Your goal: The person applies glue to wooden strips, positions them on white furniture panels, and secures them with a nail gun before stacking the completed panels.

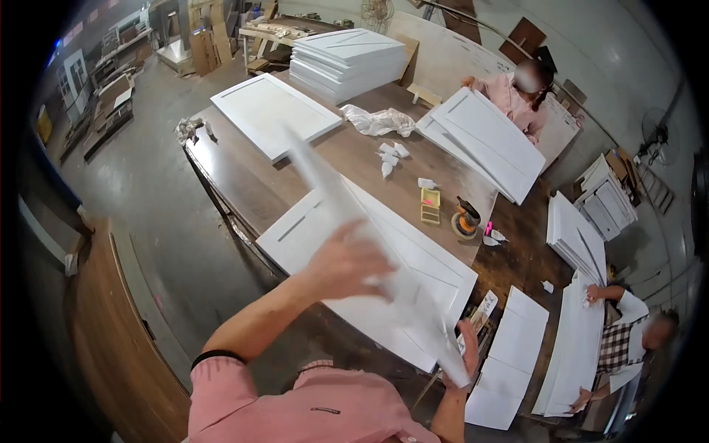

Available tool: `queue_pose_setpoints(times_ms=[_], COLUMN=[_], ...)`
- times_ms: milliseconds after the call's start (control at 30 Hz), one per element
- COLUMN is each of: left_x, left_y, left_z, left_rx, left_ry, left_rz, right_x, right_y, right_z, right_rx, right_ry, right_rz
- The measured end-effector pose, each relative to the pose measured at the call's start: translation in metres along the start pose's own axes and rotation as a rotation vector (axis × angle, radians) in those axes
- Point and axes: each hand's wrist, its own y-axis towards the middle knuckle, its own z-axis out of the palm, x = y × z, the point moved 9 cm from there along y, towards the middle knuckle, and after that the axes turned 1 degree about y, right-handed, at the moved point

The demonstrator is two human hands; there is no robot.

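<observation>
A white door panel (417,306), blurred by motion, stands tilted nearly on edge before me. Its near lower end is in my right hand (469,350), with the fingers wrapped at the corner. My left hand (351,260) is beside the panel's middle, fingers stretched out and smeared; whether it touches the panel is unclear. Beneath lies a second white panel (437,260) with a recessed face, flat on the brown worktable (295,184). Beyond it are an orange-and-black sander (465,219) and a small yellow box (430,204).
Another white panel (273,114) and a tall panel stack (347,63) occupy the far side. A crumpled cloth (378,121) and small white bottles (389,156) lie mid-table. One co-worker (509,100) holds panels at the back; another (624,336) handles panels at right.
</observation>
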Motion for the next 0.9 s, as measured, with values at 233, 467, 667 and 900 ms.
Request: queue_pose_setpoints(times_ms=[233,467,667,900], left_x=[0.059,-0.013,0.063,0.069], left_y=[-0.087,-0.222,-0.313,-0.332], left_z=[0.087,0.199,0.189,0.103], left_rx=[-0.586,-0.166,-0.424,-0.175], left_ry=[-0.120,-0.334,-0.463,-0.270], left_rz=[-0.751,-1.050,-1.504,-1.405], right_x=[0.023,0.059,0.006,-0.107], right_y=[0.021,0.058,0.038,-0.058], right_z=[0.020,-0.010,0.004,0.103], right_rx=[-0.568,-0.483,-0.008,0.327], right_ry=[0.591,0.801,0.876,0.633], right_rz=[0.401,0.429,0.665,0.659])
